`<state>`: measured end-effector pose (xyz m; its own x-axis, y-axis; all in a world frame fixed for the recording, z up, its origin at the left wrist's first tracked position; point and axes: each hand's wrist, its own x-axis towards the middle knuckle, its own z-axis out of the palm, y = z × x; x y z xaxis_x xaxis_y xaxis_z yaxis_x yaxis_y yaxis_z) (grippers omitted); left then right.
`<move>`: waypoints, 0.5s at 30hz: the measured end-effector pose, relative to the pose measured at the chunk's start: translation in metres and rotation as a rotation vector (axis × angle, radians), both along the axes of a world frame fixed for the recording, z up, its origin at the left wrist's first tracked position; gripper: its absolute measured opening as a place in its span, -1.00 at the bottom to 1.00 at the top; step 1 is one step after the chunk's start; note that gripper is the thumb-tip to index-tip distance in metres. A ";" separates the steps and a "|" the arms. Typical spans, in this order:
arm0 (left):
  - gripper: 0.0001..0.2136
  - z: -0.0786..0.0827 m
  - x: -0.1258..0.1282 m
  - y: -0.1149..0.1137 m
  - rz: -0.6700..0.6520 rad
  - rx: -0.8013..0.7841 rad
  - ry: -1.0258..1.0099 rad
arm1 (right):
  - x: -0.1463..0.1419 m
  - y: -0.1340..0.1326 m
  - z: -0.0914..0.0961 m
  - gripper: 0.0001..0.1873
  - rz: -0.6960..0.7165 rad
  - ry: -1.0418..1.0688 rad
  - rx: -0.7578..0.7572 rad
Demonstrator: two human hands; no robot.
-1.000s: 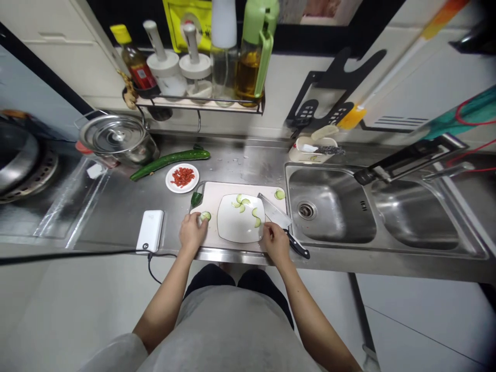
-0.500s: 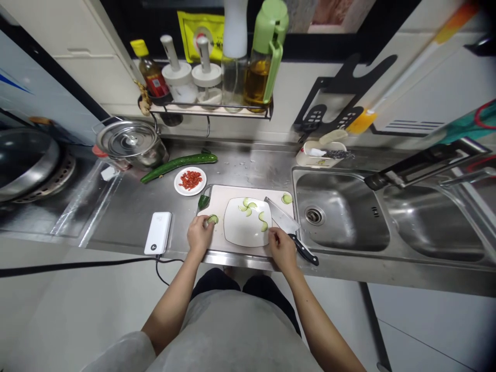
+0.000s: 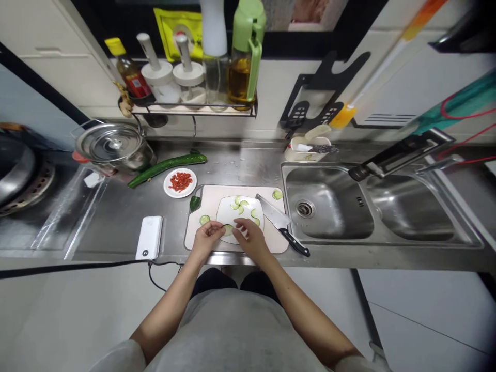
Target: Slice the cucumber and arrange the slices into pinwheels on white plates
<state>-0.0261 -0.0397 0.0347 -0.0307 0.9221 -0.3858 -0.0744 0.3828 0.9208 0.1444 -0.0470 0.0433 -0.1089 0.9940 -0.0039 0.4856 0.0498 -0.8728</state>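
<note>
My left hand (image 3: 207, 238) pinches a thin cucumber slice (image 3: 228, 230) over the near edge of a white square plate (image 3: 223, 207). Close by on the right is my right hand (image 3: 251, 241), its thumb and fingers apart beside the slice. Curved cucumber slices (image 3: 240, 205) lie on the plate. Beneath it is a pale cutting board (image 3: 277, 238). More cucumber rests on the board, one small pile (image 3: 204, 219) left of the plate and another (image 3: 277, 194) at the far right corner. A knife (image 3: 276, 216) lies right of the plate, its black handle over the board's edge.
Behind the board are a small plate (image 3: 166, 186) of red bits and a whole cucumber (image 3: 166, 166). A cucumber end (image 3: 195, 203) sits at the board's left. A white power bank (image 3: 149, 237) lies farther left. The double sink (image 3: 329, 206) is right; a lidded pot (image 3: 116, 144) stands back left.
My left hand has moved right from the cucumber pile to the plate, carrying a slice. My right hand has come left from the plate's right edge to meet it. The camera view has shifted.
</note>
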 end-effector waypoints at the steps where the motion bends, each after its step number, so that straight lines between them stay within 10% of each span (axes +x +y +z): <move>1: -0.71 0.003 0.004 -0.001 -0.010 -0.017 -0.023 | -0.004 0.001 0.001 -0.75 -0.002 0.006 -0.003; 15: -0.55 0.007 0.005 -0.014 -0.276 -0.592 -0.544 | 0.005 -0.022 0.009 -0.90 0.030 0.120 -0.044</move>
